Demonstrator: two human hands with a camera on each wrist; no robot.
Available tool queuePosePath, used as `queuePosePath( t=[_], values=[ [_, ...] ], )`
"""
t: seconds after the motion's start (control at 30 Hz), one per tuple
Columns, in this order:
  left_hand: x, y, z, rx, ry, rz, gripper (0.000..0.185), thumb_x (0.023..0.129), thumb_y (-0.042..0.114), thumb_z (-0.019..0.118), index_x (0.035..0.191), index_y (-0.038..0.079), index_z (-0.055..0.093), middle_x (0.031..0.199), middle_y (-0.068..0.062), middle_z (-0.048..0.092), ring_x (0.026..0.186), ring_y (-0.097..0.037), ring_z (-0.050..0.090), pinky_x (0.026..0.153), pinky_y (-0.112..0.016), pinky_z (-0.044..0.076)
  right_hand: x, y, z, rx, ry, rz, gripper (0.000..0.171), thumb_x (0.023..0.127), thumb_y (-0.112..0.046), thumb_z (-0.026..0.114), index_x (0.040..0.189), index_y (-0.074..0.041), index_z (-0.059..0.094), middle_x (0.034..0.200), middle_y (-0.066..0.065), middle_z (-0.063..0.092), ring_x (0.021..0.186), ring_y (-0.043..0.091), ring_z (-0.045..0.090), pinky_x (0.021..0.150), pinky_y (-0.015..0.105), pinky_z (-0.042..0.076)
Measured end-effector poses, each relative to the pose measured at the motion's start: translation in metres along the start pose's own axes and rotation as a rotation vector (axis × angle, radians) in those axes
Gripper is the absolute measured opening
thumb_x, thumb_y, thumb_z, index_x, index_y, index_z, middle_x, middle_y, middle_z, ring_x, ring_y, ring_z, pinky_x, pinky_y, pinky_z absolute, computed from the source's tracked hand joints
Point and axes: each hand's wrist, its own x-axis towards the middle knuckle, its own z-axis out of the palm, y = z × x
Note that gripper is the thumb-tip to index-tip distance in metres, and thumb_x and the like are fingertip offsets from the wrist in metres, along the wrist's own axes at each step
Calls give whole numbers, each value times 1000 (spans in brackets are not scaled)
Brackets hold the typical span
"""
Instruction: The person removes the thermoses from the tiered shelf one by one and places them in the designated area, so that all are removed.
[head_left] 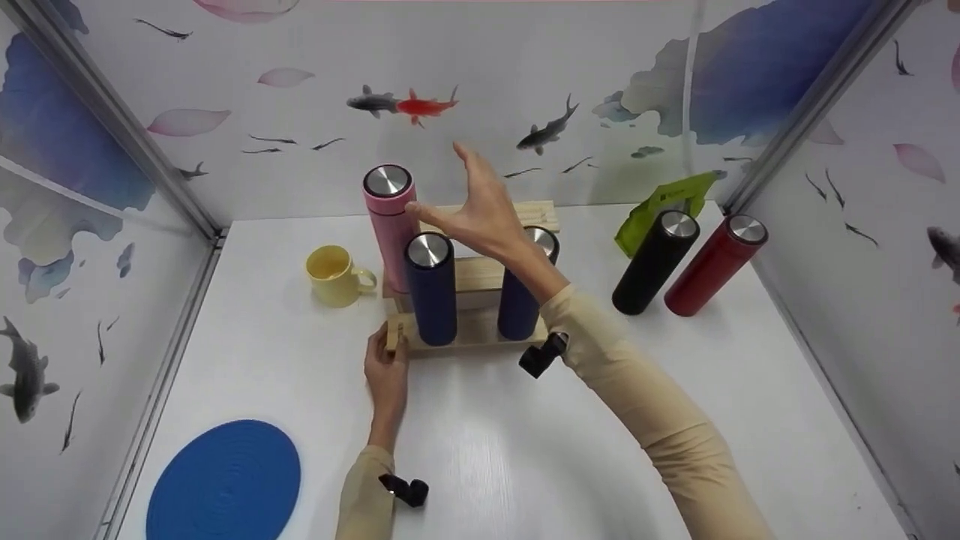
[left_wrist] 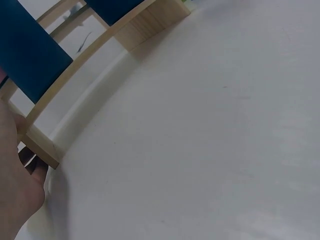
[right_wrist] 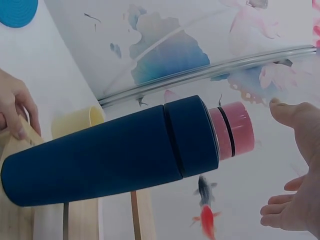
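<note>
The wooden rack [head_left: 480,300] stands mid-surface [head_left: 525,450], bearing a pink flask [head_left: 390,217] on its rear step and two navy flasks [head_left: 431,289] in front. The left hand [head_left: 386,371] pinches the rack's front left corner, fingers [right_wrist: 15,110] curled on the wood. The right hand [head_left: 480,210] hovers above the rack beside the pink flask, fingers spread, holding nothing. A yellow mug [head_left: 334,276] sits left of the rack; black and red flasks [head_left: 686,262] stand to its right.

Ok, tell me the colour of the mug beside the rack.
Pale yellow mug, clearest in the head view.
</note>
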Motion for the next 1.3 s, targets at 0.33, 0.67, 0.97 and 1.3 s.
queuePosePath(
  t=[0.33, 0.67, 0.97, 1.3],
  values=[
    [0, 0, -1, -8, -9, -1, 47, 101, 9, 61, 146, 6, 48, 143, -14, 56, 131, -23, 54, 87, -15, 46, 11, -10, 21, 6, -85, 33, 111, 78, -54, 83, 159, -5, 26, 162, 14, 37, 150, 27, 34, 121, 44, 31],
    [0, 1, -2, 22, -22, -15, 46, 102, 13, 59, 147, 9, 48, 145, -10, 55, 131, -19, 53, 89, -17, 45, 19, -10, 41, 27, -135, -13, 93, 84, -44, 81, 152, 0, 36, 151, 18, 50, 140, 29, 48, 116, 42, 39],
    [-1, -1, -2, 24, -12, -42, 45, 103, 19, 61, 146, 11, 50, 144, -8, 57, 113, -18, 53, 84, -18, 46, 19, -6, 52, 97, -62, -82, 66, 91, -29, 76, 142, 2, 47, 137, 16, 61, 123, 22, 60, 102, 27, 49],
    [-1, 1, -2, -58, -28, -14, 47, 101, 12, 61, 146, 7, 48, 143, -13, 56, 134, -22, 53, 95, -17, 48, 18, -1, 45, 113, -12, -110, 63, 89, -29, 79, 136, 4, 52, 126, 17, 67, 110, 22, 66, 91, 26, 54]
  ],
)
